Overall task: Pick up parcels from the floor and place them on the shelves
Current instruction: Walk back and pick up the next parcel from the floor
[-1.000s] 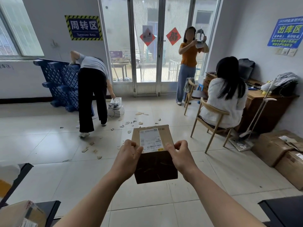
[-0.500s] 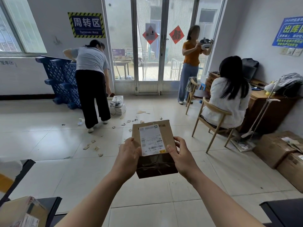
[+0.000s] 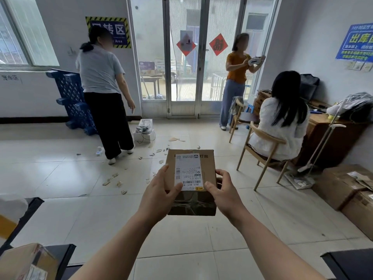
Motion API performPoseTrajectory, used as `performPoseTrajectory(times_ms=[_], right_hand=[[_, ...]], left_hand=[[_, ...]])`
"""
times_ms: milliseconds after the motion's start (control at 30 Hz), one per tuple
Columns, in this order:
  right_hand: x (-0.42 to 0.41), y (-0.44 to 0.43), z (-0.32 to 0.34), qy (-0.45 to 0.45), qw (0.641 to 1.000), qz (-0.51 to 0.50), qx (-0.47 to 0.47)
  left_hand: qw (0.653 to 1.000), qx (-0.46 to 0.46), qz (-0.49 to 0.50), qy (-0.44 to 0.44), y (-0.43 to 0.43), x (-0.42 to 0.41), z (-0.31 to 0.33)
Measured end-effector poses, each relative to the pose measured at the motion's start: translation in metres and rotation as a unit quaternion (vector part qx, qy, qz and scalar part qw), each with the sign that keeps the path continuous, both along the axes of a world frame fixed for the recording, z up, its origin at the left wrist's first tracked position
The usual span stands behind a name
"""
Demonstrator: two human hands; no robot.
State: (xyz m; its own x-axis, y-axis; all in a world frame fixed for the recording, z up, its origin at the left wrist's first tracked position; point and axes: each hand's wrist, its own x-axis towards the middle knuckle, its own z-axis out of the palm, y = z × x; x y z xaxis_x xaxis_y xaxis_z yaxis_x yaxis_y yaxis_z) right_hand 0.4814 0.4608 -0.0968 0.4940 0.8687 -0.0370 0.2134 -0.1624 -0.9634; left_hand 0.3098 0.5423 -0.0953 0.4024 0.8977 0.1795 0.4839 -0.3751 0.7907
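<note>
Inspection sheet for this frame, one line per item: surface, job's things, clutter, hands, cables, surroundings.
Surface: glossy pale tiled floor.
Job's things: one cardboard parcel, shipping label up, held off the floor; dark shelf edge lower left.
Clutter: cardboard scraps scattered on the tiles.
Hands: left hand and right hand grip the parcel's opposite sides, thumbs on top.
Cables: thin cable loops from a white box on the floor.
Surroundings: seated person, blue pallets, brown cartons at right.
</note>
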Motion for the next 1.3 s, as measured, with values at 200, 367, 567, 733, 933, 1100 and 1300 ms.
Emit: performPoseTrajectory(times_ms=[200,367,567,733,933,1100,1300], right_hand=[[0.001,0.004,0.002,-0.032,0.999,-0.002,-0.025],[0.006,0.006,0.008,-0.057,0.997,0.009,-0.054],[0.009,0.008,0.001,-0.048,0.996,-0.006,-0.071],[0.016,0.006,-0.001,0.02,0.999,-0.006,-0.049],[0.017,0.008,-0.005,-0.012,0.999,-0.014,-0.026],[0.019,0.007,-0.003,-0.062,0.997,0.015,-0.041],[0.022,0.005,0.003,-0.064,0.997,0.011,-0.036]], left_hand=[[1.0,0.003,0.001,0.012,0.007,0.001,-0.001],[1.0,-0.004,-0.01,0.02,0.011,-0.001,-0.004],[0.999,-0.026,-0.037,0.023,0.009,0.0,-0.002],[0.998,-0.035,-0.036,0.043,0.009,-0.004,0.0],[0.996,-0.027,-0.055,0.062,0.008,-0.006,0.011],[0.994,-0.026,-0.065,0.083,0.006,-0.009,0.013],[0.997,-0.037,-0.035,0.065,0.002,-0.006,0.015]])
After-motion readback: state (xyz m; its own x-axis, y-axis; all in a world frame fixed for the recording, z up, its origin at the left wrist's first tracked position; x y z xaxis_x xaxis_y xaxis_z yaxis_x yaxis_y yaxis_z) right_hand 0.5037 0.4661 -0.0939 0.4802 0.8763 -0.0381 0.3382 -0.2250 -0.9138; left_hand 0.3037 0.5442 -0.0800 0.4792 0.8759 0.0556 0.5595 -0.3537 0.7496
